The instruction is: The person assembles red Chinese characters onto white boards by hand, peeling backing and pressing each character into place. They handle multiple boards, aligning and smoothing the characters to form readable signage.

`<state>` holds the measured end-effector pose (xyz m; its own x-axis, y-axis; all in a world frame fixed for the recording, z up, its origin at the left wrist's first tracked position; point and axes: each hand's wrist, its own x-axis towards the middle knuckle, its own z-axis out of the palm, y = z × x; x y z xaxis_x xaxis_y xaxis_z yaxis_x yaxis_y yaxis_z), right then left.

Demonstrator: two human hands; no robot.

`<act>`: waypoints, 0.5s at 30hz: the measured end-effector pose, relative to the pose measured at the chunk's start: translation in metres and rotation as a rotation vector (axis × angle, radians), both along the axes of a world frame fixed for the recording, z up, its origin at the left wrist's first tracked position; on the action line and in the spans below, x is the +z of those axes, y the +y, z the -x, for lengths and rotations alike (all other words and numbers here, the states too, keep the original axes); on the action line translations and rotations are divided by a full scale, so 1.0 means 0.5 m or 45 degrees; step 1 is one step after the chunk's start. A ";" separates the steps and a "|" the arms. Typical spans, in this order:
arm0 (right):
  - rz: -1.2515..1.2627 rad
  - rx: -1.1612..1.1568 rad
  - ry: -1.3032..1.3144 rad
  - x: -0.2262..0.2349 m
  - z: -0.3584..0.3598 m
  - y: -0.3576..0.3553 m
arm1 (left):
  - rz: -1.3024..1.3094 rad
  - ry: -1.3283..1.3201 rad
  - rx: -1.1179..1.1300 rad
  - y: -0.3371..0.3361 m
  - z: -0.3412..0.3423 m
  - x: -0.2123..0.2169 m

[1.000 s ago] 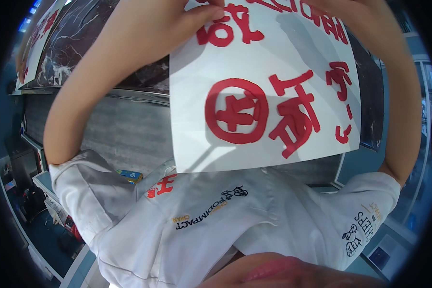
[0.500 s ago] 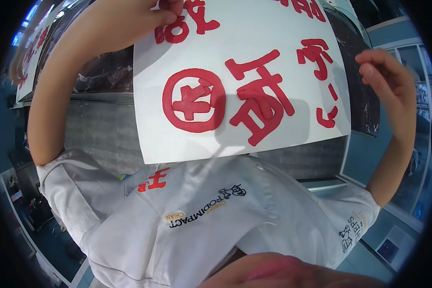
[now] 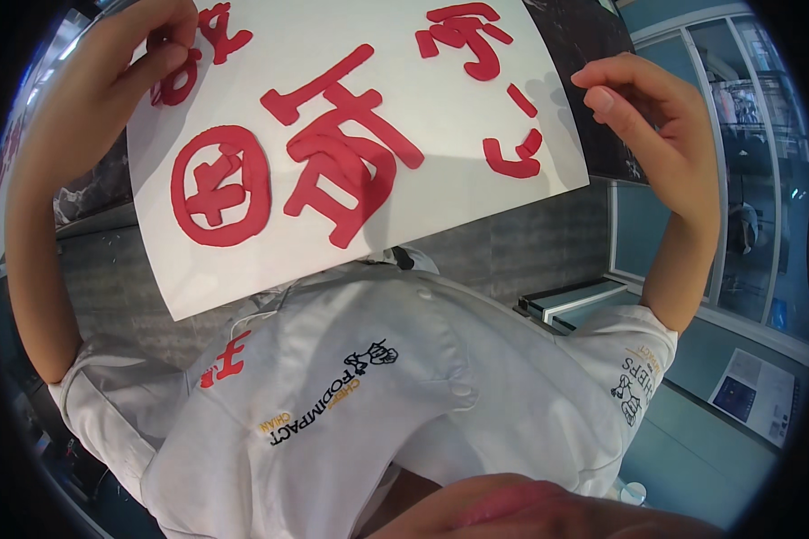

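A large white sheet (image 3: 198, 278) lies before me over the dark table edge, carrying raised red shapes that look like soft dough or clay. Among them are a ringed cross-like figure (image 3: 220, 184) at the left, a big red character (image 3: 346, 148) in the middle and smaller red strokes (image 3: 463, 40) at the right. At the upper left, my left hand (image 3: 148, 63) is bent over a red looped piece (image 3: 184, 76), fingers pinched; what they hold, if anything, is hidden. My right hand (image 3: 652, 121) hovers by the sheet's right edge, loosely curled, thumb and fingertips apart with nothing between.
A dark marbled tabletop (image 3: 94, 193) shows beside the sheet. Grey wood-look flooring (image 3: 512, 238) runs below it. Glass-fronted cabinets (image 3: 751, 171) stand at the right, with a pale panel with a dark picture (image 3: 753, 395) lower down.
In the view, the sheet and both hands have shifted left, and the sheet is more tilted. My left hand stays by the upper-left red shape; my right hand stays empty.
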<state>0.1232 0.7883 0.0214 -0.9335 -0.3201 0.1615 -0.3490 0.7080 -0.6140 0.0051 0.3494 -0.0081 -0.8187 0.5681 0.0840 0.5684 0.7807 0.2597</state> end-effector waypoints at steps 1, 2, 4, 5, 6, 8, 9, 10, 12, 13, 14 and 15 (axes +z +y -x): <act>0.016 0.035 0.012 -0.007 0.007 -0.001 | -0.014 0.042 0.008 -0.017 -0.008 0.001; 0.033 0.069 0.025 -0.013 0.014 -0.003 | -0.057 0.033 0.000 -0.017 -0.017 0.005; -0.012 0.069 -0.012 -0.027 0.022 -0.017 | -0.208 -0.046 -0.099 -0.001 0.005 -0.002; -0.028 0.080 -0.028 -0.029 0.024 -0.024 | -0.219 -0.097 -0.133 0.027 0.000 0.012; -0.045 0.093 -0.007 -0.031 0.026 -0.032 | -0.229 -0.150 -0.166 0.054 -0.004 0.023; -0.075 0.146 0.040 -0.032 0.032 -0.048 | -0.254 -0.263 -0.181 0.096 -0.021 0.040; -0.111 0.170 0.056 -0.030 0.032 -0.051 | -0.273 -0.322 -0.162 0.117 -0.037 0.044; -0.162 0.120 0.063 -0.036 0.024 -0.049 | -0.241 -0.304 -0.176 0.168 -0.032 0.044; -0.141 0.221 0.126 -0.042 0.033 -0.066 | -0.152 -0.258 -0.031 0.211 -0.103 0.090; -0.128 0.213 0.150 -0.050 0.026 -0.056 | -0.168 -0.280 -0.059 0.222 -0.099 0.085; -0.115 0.205 0.174 -0.056 0.025 -0.056 | -0.222 -0.335 -0.073 0.215 -0.087 0.078; -0.114 0.196 0.168 -0.058 0.032 -0.066 | -0.274 -0.401 -0.082 0.209 -0.078 0.077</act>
